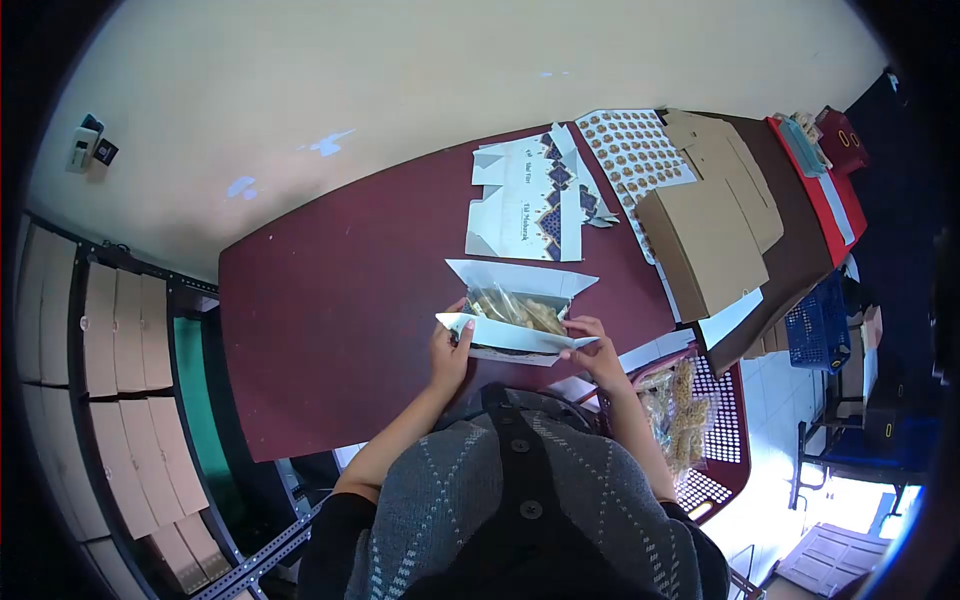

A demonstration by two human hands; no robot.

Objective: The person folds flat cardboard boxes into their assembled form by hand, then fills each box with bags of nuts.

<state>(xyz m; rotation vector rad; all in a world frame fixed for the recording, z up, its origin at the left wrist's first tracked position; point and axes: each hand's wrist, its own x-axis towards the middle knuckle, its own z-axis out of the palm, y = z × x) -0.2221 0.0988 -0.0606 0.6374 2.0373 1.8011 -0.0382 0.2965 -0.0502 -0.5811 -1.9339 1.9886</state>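
A small white box [515,338] with its flaps up stands at the table's front edge. Inside it lies a clear plastic packet [515,308] of yellowish-brown food. My left hand [452,345] grips the box's left end, thumb on the near flap. At the right end, my right hand [597,352] holds the near flap and corner between thumb and fingers. Beyond the box, a flat printed white carton [525,200] with dark blue patterned trim lies on the table.
The maroon table [330,320] bears a sheet of round stickers [625,150] and brown cardboard boxes [705,245] at right. A maroon basket [730,430] of packets stands beside my right arm. Shelves of boxes [130,330] stand left; a blue crate [818,325] is far right.
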